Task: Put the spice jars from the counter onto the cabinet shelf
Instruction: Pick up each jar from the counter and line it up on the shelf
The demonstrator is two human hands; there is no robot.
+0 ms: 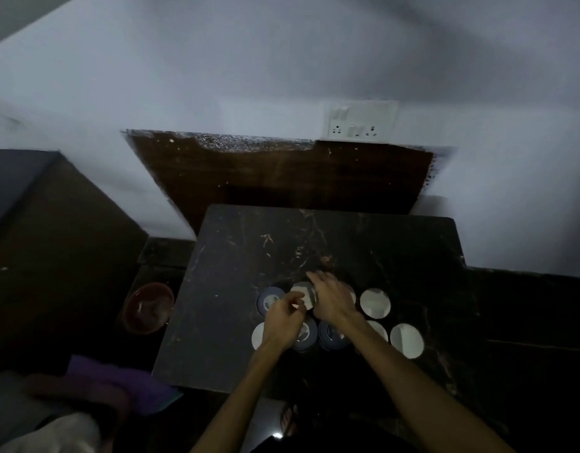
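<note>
Jars (375, 303) crowd dark marble counter (249, 256) below white wall (249, 76).

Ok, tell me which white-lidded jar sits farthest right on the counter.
The white-lidded jar in the near row, at the cluster's right end. It stands clear of both hands, further right than the back-row white lid.

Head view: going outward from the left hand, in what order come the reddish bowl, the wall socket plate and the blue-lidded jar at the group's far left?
1. Blue-lidded jar, just beside the left hand.
2. Reddish bowl, lower left, off the counter.
3. Wall socket plate, up on the wall.
</note>
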